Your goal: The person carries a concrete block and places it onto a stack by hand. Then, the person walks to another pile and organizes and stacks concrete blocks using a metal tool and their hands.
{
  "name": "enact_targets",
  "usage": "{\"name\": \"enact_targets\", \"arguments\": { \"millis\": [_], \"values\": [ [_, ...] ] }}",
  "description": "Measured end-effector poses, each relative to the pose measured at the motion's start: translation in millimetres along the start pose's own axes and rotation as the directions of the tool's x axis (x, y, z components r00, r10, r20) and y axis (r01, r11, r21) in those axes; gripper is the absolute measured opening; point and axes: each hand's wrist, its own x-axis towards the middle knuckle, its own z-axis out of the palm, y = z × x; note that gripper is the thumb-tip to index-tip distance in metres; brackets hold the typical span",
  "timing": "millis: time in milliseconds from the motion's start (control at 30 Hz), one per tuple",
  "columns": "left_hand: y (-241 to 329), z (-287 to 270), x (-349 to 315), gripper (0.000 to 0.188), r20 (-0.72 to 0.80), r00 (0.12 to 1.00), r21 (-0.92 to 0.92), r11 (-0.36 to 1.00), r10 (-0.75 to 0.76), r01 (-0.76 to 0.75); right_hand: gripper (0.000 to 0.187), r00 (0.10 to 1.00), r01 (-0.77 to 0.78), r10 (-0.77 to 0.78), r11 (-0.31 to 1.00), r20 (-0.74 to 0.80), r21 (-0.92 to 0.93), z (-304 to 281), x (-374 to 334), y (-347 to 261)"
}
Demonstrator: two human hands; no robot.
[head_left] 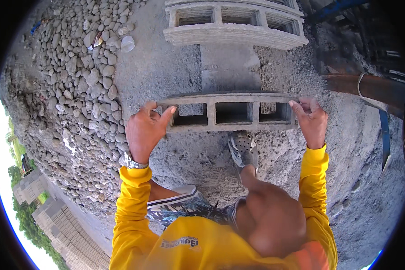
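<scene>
A grey hollow concrete block (255, 113) with three openings is held level in front of me, between my two hands. My left hand (147, 128) grips its left end, the thumb on the near face by the corner. At the right end, my right hand (311, 120) is closed on the block in the same way. Most of the fingers are hidden behind the block's ends. Just below the block shows a grey clog (244, 148) with holes, on my foot. Farther ahead lie more hollow blocks (236, 35), stacked on one another.
Rounded stones (87, 85) form a pile along the left, with a clear plastic cup (127, 43) at its edge. Rusty metal beams (369, 87) and a blue bar (384, 135) stand at the right. Stacked blocks (65, 225) are in the distance, lower left.
</scene>
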Motion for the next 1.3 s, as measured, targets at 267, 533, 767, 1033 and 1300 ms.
{"name": "enact_targets", "arguments": {
  "millis": [267, 533, 767, 1033, 1300],
  "values": [
    [-9, 11, -9, 0.033, 0.103, 0.994, 0.015, 1.000, -0.022, 0.021, 0.031, 0.999, 0.020, -0.013, 0.990, 0.052, -0.138, 2, -10, 3],
    [-9, 12, -7, 0.033, 0.077, 0.996, 0.148, 0.987, 0.053, -0.064, 0.022, 0.997, 0.076, -0.066, 0.964, 0.048, -0.256, 7, -13, -2],
    [9, -14, 6, 0.035, 0.029, 0.995, 0.106, 0.989, 0.099, -0.101, 0.020, 0.990, 0.139, -0.141, 0.966, 0.008, -0.216, -8, -4, -10],
    [54, -8, 145, 0.043, -0.184, 0.911, 0.319, 0.899, 0.369, -0.300, 0.033, 0.957, 0.184, -0.228, 0.955, -0.178, -0.234, -35, 121, -33],
    [79, 18, 225, 0.043, -0.045, 0.953, 0.549, 0.804, 0.300, -0.227, 0.038, 0.956, 0.181, -0.260, 0.887, -0.135, -0.425, 1, 204, -17]
  ]
}}
